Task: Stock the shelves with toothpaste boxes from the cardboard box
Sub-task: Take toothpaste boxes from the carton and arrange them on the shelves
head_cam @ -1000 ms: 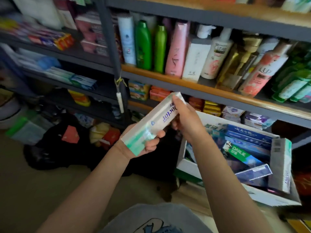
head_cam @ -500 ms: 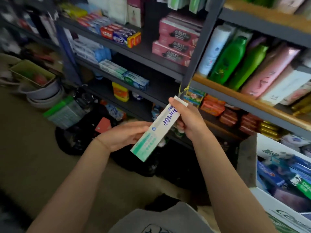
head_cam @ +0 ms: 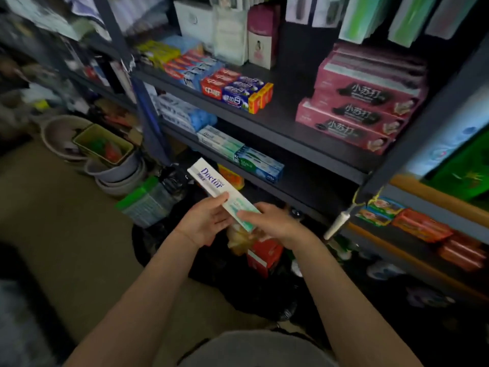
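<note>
1. Stacked basins (head_cam: 113, 178) on the floor at left hold a green basket (head_cam: 103, 144) with red and green items inside.
2. The left hand (head_cam: 203, 223) grips the toothpaste box (head_cam: 211, 182) at its middle, thumb on top, fingers curled beneath.
3. The right hand (head_cam: 272, 223) pinches the box's green near end; the box is tilted, in the air below the shelves.
4. The middle shelf (head_cam: 312, 165) carries matching white-and-green boxes (head_cam: 219, 143); pink boxes (head_cam: 362, 107) are stacked on the shelf above.

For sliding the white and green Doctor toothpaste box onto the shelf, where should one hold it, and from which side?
Hold the white and green Doctor toothpaste box by its green near end, coming from below, as the right hand and left hand do now. It is long and narrow, its white end pointing at the matching boxes, so that end stays free.
</note>
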